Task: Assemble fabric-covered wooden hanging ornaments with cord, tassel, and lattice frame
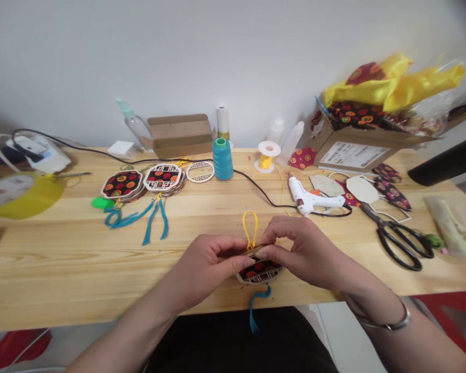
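Near the front edge of the table, a patterned ornament (259, 272) with a pale lattice frame and dark red fabric lies between my hands. My left hand (213, 261) pinches its left side, thumb on top. My right hand (295, 246) grips its upper right side, thumb and fingers close together. A yellow braided loop (250, 225) stands out from the ornament's far edge, between the hands. A blue tassel (254, 308) hangs from its near side over the table edge. The fingertips under the ornament are hidden.
Two stacks of ornaments (124, 184) with blue tassels lie at the back left. Behind are a teal thread cone (222, 160) and a yellow spool (269, 155). A white glue gun (312, 199), black-handled scissors (399, 241) and a fabric-filled box (353, 150) are on the right.
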A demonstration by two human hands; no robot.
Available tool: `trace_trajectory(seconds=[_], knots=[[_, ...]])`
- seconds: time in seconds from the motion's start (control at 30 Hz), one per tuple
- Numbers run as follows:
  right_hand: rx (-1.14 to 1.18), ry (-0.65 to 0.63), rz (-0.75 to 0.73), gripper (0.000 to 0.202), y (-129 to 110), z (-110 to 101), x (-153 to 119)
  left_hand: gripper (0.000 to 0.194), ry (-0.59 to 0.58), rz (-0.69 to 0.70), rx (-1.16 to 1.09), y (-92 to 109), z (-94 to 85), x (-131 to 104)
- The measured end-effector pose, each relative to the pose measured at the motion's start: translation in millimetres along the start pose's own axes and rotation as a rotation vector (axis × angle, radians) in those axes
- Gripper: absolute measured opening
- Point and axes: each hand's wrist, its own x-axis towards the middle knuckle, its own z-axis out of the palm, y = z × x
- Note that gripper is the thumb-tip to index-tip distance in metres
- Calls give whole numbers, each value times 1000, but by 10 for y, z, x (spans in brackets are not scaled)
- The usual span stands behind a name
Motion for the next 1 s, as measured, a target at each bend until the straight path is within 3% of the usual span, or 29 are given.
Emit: trace_trajectory(seconds=[0.43, 0.77, 0.83, 1.0], knots=[[-89, -42, -13, 15, -57, -8, -6, 15, 76, 61, 302, -26, 25, -35], [40, -47, 69, 10, -50, 16, -19, 17, 148, 110, 140, -89, 83, -50], [99, -20, 48, 10, -26, 0, -16, 17, 173, 109, 127, -108, 74, -54], [139, 191, 53, 29, 80, -72, -86, 14, 252, 106, 63, -147, 30, -79]])
